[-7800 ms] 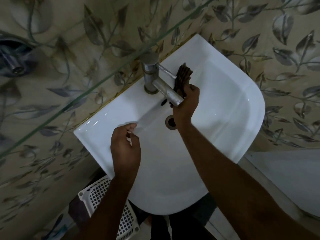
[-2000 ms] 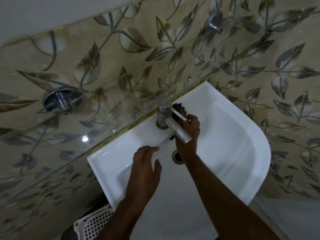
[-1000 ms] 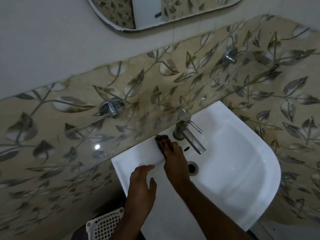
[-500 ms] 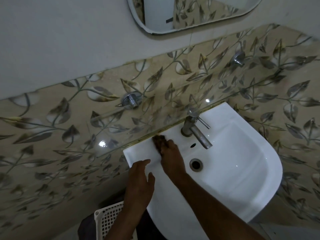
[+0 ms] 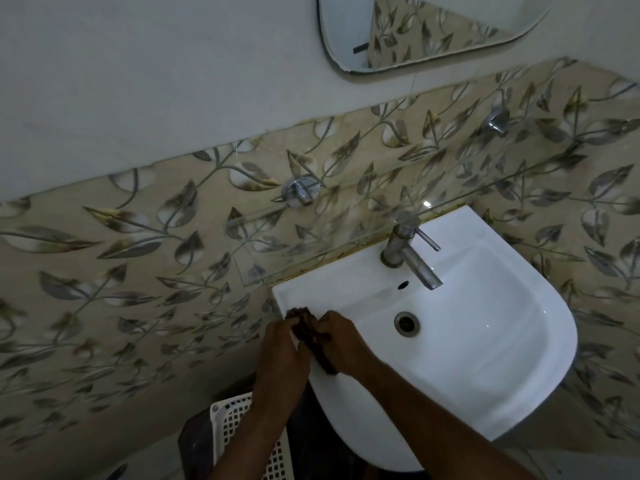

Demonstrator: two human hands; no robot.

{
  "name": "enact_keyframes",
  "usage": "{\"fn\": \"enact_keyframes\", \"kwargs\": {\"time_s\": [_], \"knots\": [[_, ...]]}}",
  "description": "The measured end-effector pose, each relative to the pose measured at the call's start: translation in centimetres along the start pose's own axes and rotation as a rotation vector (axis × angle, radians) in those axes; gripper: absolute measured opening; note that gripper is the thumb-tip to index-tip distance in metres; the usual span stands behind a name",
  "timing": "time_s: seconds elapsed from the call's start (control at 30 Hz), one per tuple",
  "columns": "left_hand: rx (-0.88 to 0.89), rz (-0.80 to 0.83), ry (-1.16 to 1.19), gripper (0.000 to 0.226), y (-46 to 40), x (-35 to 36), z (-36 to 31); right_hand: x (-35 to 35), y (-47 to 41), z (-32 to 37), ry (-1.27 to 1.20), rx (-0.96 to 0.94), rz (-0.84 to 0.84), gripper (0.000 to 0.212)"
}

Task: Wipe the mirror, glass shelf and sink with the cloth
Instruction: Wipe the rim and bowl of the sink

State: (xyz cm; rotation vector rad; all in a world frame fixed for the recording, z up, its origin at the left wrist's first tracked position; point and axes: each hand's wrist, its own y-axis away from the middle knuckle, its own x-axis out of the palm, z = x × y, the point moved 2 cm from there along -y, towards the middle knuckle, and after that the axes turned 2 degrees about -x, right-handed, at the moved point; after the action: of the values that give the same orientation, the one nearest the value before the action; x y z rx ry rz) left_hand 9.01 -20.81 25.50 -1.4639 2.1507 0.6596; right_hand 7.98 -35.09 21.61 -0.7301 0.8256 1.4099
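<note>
The white sink [image 5: 512, 344] hangs on the leaf-patterned wall, with a chrome tap [image 5: 408, 252] at its back and a drain [image 5: 407, 323] in the bowl. A dark brown cloth [image 5: 306, 329] lies bunched on the sink's left rim. My right hand [image 5: 341, 342] grips it from the right. My left hand [image 5: 280, 355] presses against it from the left, fingers curled on the cloth. The glass shelf [image 5: 311, 251] runs along the wall just above the sink. The mirror [image 5: 429, 29] is at the top right.
A white lattice plastic basket [image 5: 235, 431] stands on the floor below the sink's left side. Two chrome shelf brackets [image 5: 299, 194] stick out of the tiled wall. Plain grey wall fills the upper left.
The cloth and my right hand slid from beside the tap along the back rim to the sink's left edge. My left hand closed in on the cloth. The view tilted up, showing the mirror.
</note>
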Motion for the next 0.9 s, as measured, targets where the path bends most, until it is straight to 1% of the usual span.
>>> {"fn": "enact_keyframes", "kwargs": {"time_s": [0.03,0.07,0.1,0.13,0.17,0.27,0.33,0.4,0.43,0.5,0.53,0.57,0.63,0.7,0.73,0.77,0.8,0.83,0.9], "knots": [[0.016,-0.003,0.011,0.035,0.2,-0.1,0.0,0.5,0.7,-0.1,-0.011,0.015,-0.033,0.019],[0.018,-0.011,0.009,0.035,0.3,-0.3,0.0,0.6,1.5,-0.4,-0.042,0.061,-0.084,0.024],[0.024,-0.021,0.031,0.035,0.5,-0.5,0.2,0.5,2.3,-0.7,-0.071,0.090,-0.089,0.026],[0.007,-0.021,0.031,0.035,0.8,-0.7,0.1,0.2,3.4,-0.7,-0.062,0.104,-0.066,0.020],[0.006,-0.023,0.045,0.035,0.9,-0.7,0.2,0.1,4.4,-0.7,-0.035,0.079,-0.030,0.018],[0.003,-0.022,0.029,0.035,1.3,-0.9,0.0,0.2,6.5,-0.7,-0.106,0.097,0.034,0.031],[-0.001,-0.018,0.037,0.036,1.3,-0.9,-0.1,0.4,6.7,-0.6,-0.108,0.140,-0.008,0.027],[-0.011,-0.006,0.041,0.036,1.2,-0.9,-0.2,0.2,5.8,0.2,-0.046,0.120,-0.038,0.021],[0.009,-0.004,0.040,0.034,1.1,-0.8,-0.3,0.0,5.1,0.7,-0.033,0.087,-0.076,0.021],[0.049,0.007,0.019,0.029,0.8,-0.7,-0.5,-0.4,3.9,1.8,-0.022,0.054,-0.106,0.023],[0.049,0.007,0.006,0.030,0.8,-0.8,-0.7,-0.4,3.5,2.0,-0.014,0.071,-0.122,0.026],[0.060,-0.008,0.000,0.033,0.9,-0.8,-0.8,-0.5,3.3,2.3,0.019,0.045,-0.142,0.029],[0.077,-0.027,0.006,0.035,1.0,-1.0,-0.9,-0.6,3.3,2.4,-0.047,0.059,-0.121,0.033],[0.088,-0.032,0.020,0.037,1.2,-1.1,-0.9,-1.0,4.5,2.1,-0.158,0.122,-0.072,0.039],[0.079,-0.027,0.023,0.038,1.3,-1.0,-0.8,-1.1,5.4,1.8,-0.209,0.134,-0.080,0.034],[0.064,-0.028,0.030,0.039,1.2,-0.9,-0.7,-1.0,6.4,1.5,-0.217,0.150,-0.079,0.025],[0.047,-0.023,0.031,0.040,1.1,-0.7,-0.6,-0.7,7.5,0.9,-0.248,0.194,-0.060,0.021],[0.034,-0.015,0.037,0.040,1.1,-0.5,-0.5,-0.6,8.6,0.6,-0.258,0.211,-0.049,0.023],[0.020,0.021,0.056,0.039,1.1,-0.1,-0.5,-0.3,10.7,0.1,-0.305,0.204,-0.041,0.035]]}}
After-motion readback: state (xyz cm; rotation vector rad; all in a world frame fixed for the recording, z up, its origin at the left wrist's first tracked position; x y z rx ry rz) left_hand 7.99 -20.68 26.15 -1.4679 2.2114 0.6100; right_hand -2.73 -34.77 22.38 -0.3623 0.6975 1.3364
